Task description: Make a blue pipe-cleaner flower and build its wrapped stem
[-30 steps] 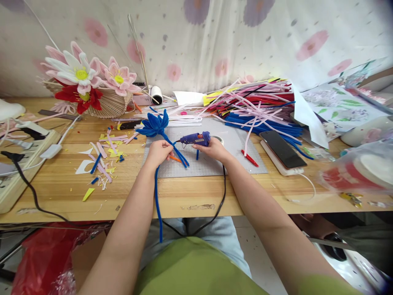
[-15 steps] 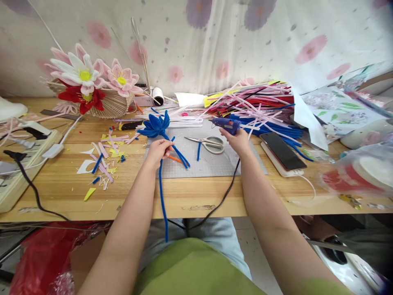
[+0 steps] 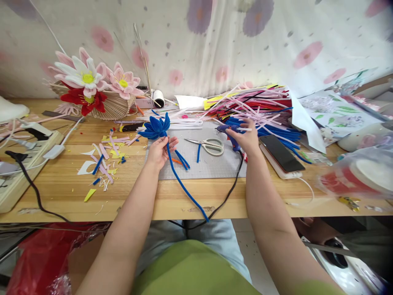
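Note:
A blue pipe-cleaner flower (image 3: 156, 127) is pinched just under its petals by my left hand (image 3: 159, 153). From that grip a long blue pipe-cleaner stem (image 3: 185, 188) curves down past the table's front edge. Shorter blue pipe cleaners (image 3: 183, 159) and a bit of orange show beyond the hand, over the grey cutting mat (image 3: 199, 171). My right hand (image 3: 250, 141) has its fingers spread beside a blue glue gun (image 3: 233, 142), which rests at the mat's right side. Between the hands lie scissors (image 3: 213, 147) and a short blue piece (image 3: 198, 153).
A bundle of coloured pipe cleaners (image 3: 254, 100) lies behind the right hand. A phone (image 3: 282, 153) is at right. Finished flowers (image 3: 89, 80) stand back left, near scattered scraps (image 3: 106, 164) and a power strip (image 3: 46, 151). The glue gun's black cable (image 3: 229, 194) hangs over the front edge.
My right hand has let go of the glue gun and opened, moving slightly right. My left hand has turned, and the long blue stem has swung to the right.

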Demonstrator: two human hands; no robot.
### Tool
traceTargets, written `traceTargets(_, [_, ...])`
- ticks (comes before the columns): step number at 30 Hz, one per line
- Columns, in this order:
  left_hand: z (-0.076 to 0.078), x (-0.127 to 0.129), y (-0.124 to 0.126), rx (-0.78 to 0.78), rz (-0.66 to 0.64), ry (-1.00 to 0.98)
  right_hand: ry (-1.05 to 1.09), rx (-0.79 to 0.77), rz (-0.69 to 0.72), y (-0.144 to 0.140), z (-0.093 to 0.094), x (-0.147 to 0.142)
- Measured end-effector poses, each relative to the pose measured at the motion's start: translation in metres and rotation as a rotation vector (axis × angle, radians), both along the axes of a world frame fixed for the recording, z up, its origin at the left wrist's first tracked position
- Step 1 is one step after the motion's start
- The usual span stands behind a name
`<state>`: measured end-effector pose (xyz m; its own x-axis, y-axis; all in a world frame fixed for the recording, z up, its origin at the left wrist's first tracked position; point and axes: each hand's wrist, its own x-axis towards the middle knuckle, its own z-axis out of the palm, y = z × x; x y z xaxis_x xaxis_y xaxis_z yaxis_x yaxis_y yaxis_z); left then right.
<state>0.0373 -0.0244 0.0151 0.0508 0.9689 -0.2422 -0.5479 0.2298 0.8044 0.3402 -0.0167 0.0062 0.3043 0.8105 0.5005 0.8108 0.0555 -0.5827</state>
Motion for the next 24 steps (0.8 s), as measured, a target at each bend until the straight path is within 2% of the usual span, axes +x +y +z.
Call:
traceTargets(4, [-0.002,0.005,0.0,0.036,0.042,-0.038,-0.054,0.351,-0.085,-0.018,0.041,-0.018])
traceTargets(7, [-0.003,0.009,-0.003,0.057,0.028,-0.053,0.026,0.388,-0.021,-0.024,0.062,-0.053])
traceTargets(9, [-0.004,0.011,-0.004,0.085,0.017,-0.054,0.1,0.257,0.178,-0.022,0.064,-0.085])
traceTargets(11, [-0.005,0.011,-0.004,0.123,0.03,-0.061,0.24,-0.003,0.481,-0.018,0.057,-0.118])
traceTargets(13, [-0.006,0.011,-0.003,0.155,0.043,-0.076,0.495,-0.311,0.721,-0.013,0.046,-0.148])
traceTargets(15, [-0.007,0.01,-0.001,0.165,0.002,-0.087,0.798,-0.569,0.846,-0.011,0.035,-0.171])
traceTargets(17, [-0.008,0.008,0.0,0.161,-0.061,-0.073,1.084,-0.72,0.906,-0.011,0.027,-0.184])
traceTargets(19, [-0.008,0.006,0.0,0.163,-0.079,-0.038,1.265,-0.755,0.918,-0.011,0.023,-0.19])
traceTargets(21, [-0.007,0.005,0.001,0.178,-0.052,0.001,1.314,-0.742,0.905,-0.011,0.021,-0.189])
traceTargets(24, [-0.006,0.0,0.002,0.189,-0.045,0.047,1.196,-0.715,0.837,-0.008,0.026,-0.179])
